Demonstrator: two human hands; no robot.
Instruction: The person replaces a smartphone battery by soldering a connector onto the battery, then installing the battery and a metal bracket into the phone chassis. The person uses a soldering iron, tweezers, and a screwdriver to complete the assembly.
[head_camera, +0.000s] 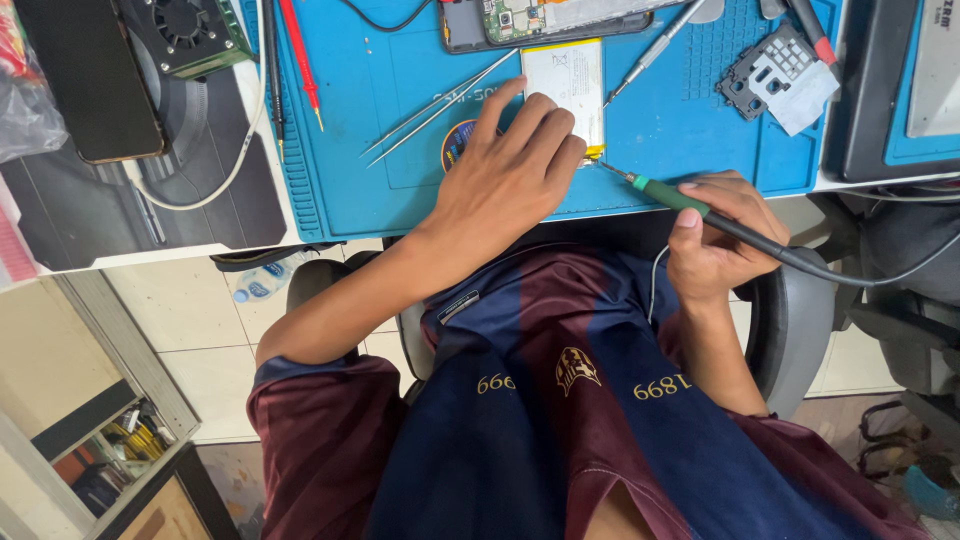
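Note:
My left hand (510, 175) lies flat on the blue work mat (350, 130), its fingers resting on the lower edge of a white flat battery (565, 75). My right hand (715, 235) grips a soldering iron (690, 203) with a green collar and black handle; its tip points at the battery's lower right corner, where a small yellow tab shows. An opened phone (520, 20) with its circuit board exposed lies just beyond the battery.
Tweezers (440, 100) lie left of the battery, a screwdriver (655, 45) right of it. A red probe (300, 55), a grey plastic frame (780, 70), a dark phone (95, 80) and a small fan unit (185, 30) sit around the mat. The iron's black cable (860, 275) runs right.

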